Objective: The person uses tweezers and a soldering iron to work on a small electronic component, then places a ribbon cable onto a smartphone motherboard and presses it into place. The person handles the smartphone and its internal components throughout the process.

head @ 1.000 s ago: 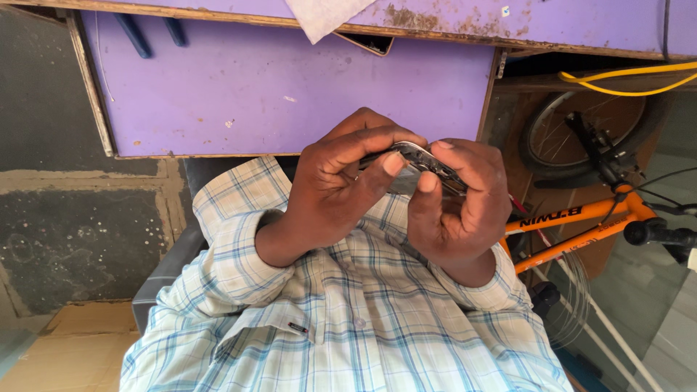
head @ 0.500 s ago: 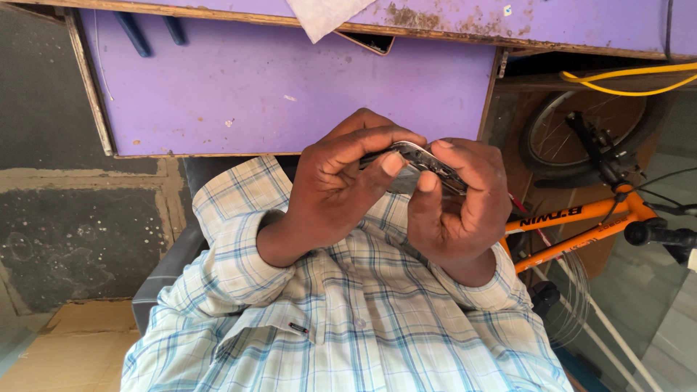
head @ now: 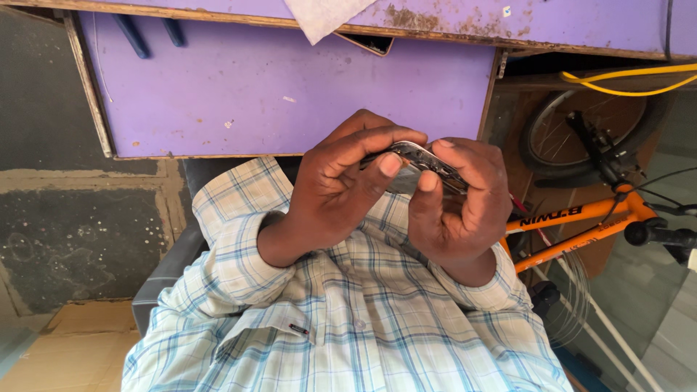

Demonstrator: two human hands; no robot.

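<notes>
Both my hands are raised in front of my checked shirt (head: 363,334) and hold one thin, flat metallic piece (head: 420,157), shaped like a phone frame. My left hand (head: 330,192) grips its left end, thumb pressed against the edge and fingers curled over the top. My right hand (head: 457,207) holds the right end, thumb on the near side and fingers wrapped behind. My fingers hide most of the piece.
A purple wooden panel (head: 290,87) fills the area behind my hands, with a white cloth (head: 323,16) hanging at its top edge. An orange bicycle (head: 581,218) stands at the right under a yellow cable (head: 624,78). Cardboard (head: 58,348) lies at the bottom left.
</notes>
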